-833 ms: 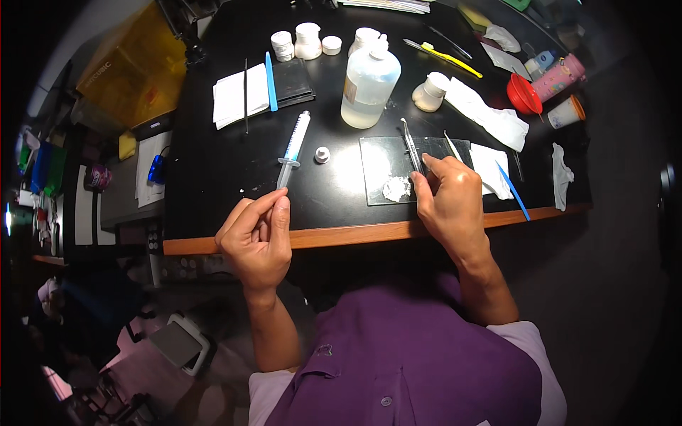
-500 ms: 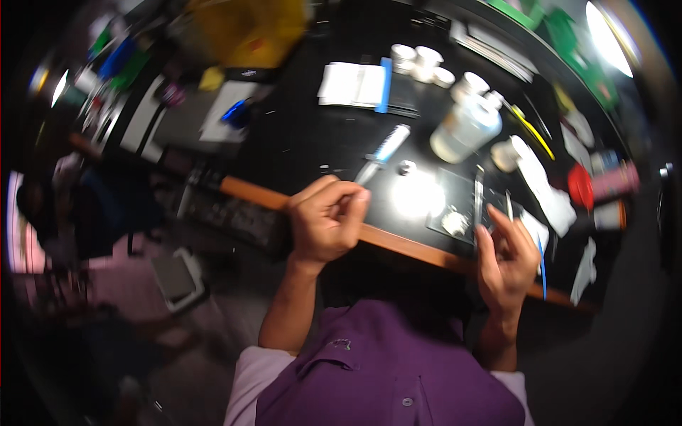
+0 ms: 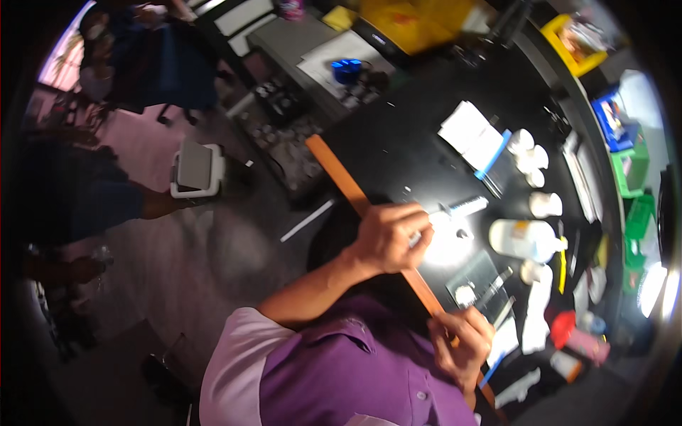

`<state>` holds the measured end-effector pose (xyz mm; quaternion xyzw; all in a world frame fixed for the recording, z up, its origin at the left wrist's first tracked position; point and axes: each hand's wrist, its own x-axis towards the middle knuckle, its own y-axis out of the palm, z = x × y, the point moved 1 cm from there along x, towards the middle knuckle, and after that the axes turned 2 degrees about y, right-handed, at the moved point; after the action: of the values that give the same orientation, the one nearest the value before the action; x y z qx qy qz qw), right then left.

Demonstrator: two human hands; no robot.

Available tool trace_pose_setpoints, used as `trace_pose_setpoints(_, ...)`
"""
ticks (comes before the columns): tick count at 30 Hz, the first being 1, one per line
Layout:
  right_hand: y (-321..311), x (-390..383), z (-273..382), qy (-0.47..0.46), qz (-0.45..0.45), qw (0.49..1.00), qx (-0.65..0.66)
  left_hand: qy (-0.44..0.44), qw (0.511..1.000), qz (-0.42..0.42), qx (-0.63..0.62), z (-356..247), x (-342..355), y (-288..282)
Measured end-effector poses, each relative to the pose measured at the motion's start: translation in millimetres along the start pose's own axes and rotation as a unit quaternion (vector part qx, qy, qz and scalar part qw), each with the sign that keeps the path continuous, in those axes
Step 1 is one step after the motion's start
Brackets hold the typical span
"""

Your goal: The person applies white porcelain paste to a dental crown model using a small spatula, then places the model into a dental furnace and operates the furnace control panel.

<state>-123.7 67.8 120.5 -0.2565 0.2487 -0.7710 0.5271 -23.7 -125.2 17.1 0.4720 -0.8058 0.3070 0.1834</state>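
My left hand is curled closed over the table's wooden front edge; whatever its fingers may hold is hidden. Farther along that edge, to the right, my right hand has its fingers bent in toward the thumb, and nothing in them can be made out. Just beyond the hands a glass plate bears a small white heap, with a slim metal tool lying across it. A blue-and-white syringe lies past my left hand, beside a bright glare on the black tabletop.
A white plastic bottle lies or stands among several white jars. White paper with a blue strip is farther back. A red-and-pink container and a yellow stick are at right. A grey-lidded bin stands on the floor at left.
The view has swung leftward and tilted, so the table runs diagonally. My right hand has drawn back from the glass plate to the table edge, its fingers now curled. The left stays curled.
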Motion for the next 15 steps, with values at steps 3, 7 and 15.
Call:
trace_pose_setpoints(3,-32,19,16,-0.038,0.062,0.997,0.015,-0.041,0.999,0.021,-0.024,-13,8,1)
trace_pose_setpoints(7,-71,46,63,-0.010,0.111,0.994,-0.020,-0.157,0.980,0.084,-0.091,-27,10,-4)
trace_pose_setpoints(15,-94,72,129,-0.124,0.217,0.968,0.041,-0.299,0.954,-0.018,-0.029,-120,-50,-93)
